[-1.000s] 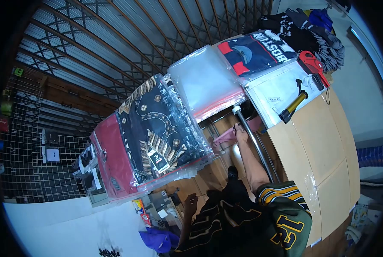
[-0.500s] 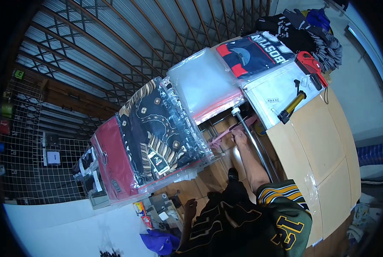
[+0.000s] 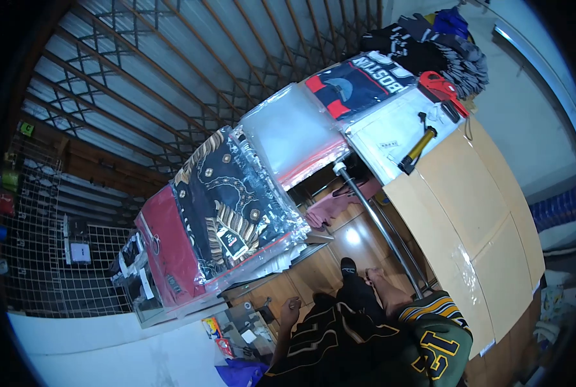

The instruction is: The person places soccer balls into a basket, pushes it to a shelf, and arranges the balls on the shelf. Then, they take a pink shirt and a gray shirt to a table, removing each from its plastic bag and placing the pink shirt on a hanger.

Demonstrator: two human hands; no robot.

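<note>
My right hand (image 3: pixel 375 277) hangs low beside the metal pole (image 3: pixel 381 226), near my dark shoe; its fingers look loosely apart with nothing visible in them. At the lower centre, my left hand (image 3: pixel 290 308) is held low by my body, with its fingers curled; whether it holds anything is too small to tell. A pink cloth (image 3: pixel 333 205) lies low in the gap between the two work surfaces, touched by neither hand. Left of that gap, a patterned black garment (image 3: pixel 220 187) in clear plastic rests beside a folded maroon garment (image 3: pixel 170 242).
Clear plastic bags (image 3: pixel 292 132) lie beside a folded Boston garment (image 3: pixel 356 85). A red tape dispenser (image 3: pixel 441 91) and a yellow-and-black tool (image 3: pixel 419 149) sit on white packaging. Brown cardboard (image 3: pixel 472 213) covers the right surface. Dark clothes are heaped at the back right.
My right hand has let go of the pink cloth and drawn back toward my body. The pink cloth now hangs or lies lower in the gap. The view has shifted slightly.
</note>
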